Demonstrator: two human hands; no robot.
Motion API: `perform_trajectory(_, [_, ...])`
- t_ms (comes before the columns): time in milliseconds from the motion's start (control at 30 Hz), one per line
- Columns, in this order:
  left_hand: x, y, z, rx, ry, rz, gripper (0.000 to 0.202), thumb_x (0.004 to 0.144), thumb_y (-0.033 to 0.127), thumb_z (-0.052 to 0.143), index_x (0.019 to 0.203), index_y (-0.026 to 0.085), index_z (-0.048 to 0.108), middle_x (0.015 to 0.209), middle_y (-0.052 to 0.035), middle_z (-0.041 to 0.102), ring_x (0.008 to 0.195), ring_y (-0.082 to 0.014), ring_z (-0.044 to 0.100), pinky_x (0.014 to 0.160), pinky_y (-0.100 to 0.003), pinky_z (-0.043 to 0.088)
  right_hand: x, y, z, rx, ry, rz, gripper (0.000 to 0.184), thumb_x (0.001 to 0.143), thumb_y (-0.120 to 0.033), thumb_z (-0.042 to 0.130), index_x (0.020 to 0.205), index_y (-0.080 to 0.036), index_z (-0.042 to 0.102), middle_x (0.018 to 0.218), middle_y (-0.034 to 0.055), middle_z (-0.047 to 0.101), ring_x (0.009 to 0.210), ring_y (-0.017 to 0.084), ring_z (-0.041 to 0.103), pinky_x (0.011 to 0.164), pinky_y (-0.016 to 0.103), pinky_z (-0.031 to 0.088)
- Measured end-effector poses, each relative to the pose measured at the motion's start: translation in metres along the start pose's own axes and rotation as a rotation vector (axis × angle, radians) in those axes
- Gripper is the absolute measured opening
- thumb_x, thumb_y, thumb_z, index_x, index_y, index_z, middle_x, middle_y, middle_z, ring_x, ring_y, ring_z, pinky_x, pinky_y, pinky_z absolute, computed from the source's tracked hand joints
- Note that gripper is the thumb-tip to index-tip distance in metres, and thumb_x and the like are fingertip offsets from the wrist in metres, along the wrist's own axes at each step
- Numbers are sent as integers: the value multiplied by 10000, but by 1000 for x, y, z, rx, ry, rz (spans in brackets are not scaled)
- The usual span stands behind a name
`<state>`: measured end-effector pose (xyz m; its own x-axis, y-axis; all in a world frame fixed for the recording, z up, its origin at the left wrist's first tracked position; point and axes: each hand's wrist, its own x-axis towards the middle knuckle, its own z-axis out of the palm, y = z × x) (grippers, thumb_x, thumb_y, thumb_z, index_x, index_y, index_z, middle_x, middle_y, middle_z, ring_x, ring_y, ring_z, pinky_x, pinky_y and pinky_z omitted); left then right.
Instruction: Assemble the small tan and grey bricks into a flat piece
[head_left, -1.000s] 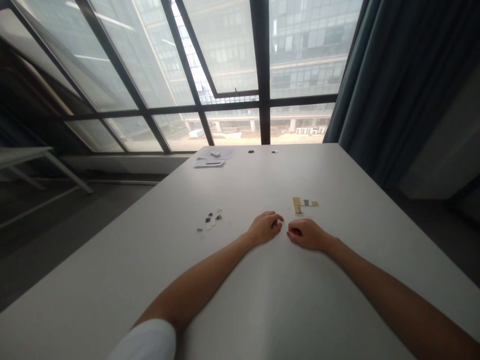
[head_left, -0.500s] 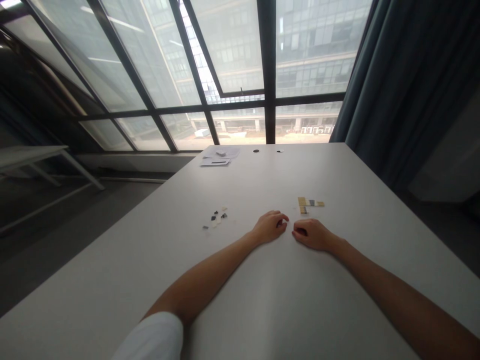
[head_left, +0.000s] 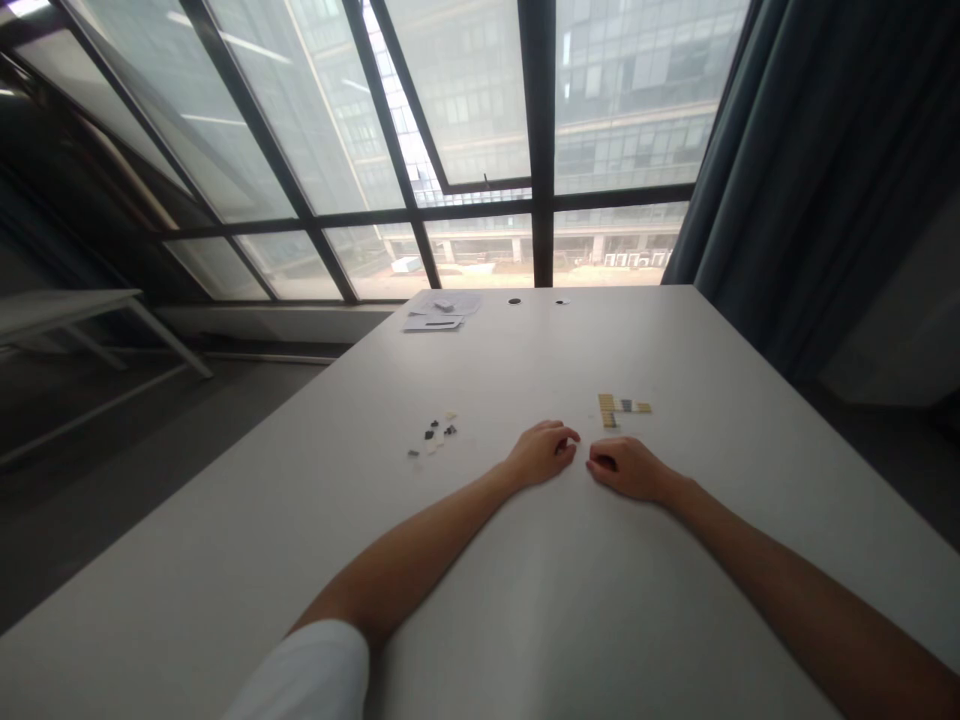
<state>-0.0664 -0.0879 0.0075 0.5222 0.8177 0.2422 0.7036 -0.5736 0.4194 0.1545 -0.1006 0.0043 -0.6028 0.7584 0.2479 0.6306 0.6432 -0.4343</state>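
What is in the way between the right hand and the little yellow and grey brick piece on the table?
Nothing visible. Only bare table lies between the right hand and the brick piece just beyond it. The left hand rests beside it, and the loose small bits lie farther left.

Smooth matt white table [head_left: 570, 620]; small glossy plastic bricks [head_left: 622, 406]; glass window [head_left: 465, 100].

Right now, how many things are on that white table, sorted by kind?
Hands: 2, left hand and right hand
Joined yellow-and-grey tile piece: 1
Scatter of loose small pieces: 1
Pile of papers at the far edge: 1
Total: 5
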Motion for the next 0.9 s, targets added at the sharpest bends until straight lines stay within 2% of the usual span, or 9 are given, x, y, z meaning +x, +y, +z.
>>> perform_trajectory(900, [1, 0, 0, -6, -10, -24, 257, 893, 269, 552, 1081, 253, 726, 872, -19, 664, 901, -181, 599, 863, -289, 460, 1, 0, 0, 15, -3, -2, 242, 856, -282, 542, 638, -183, 504, 611, -19, 515, 586, 112, 385, 592, 253, 254])
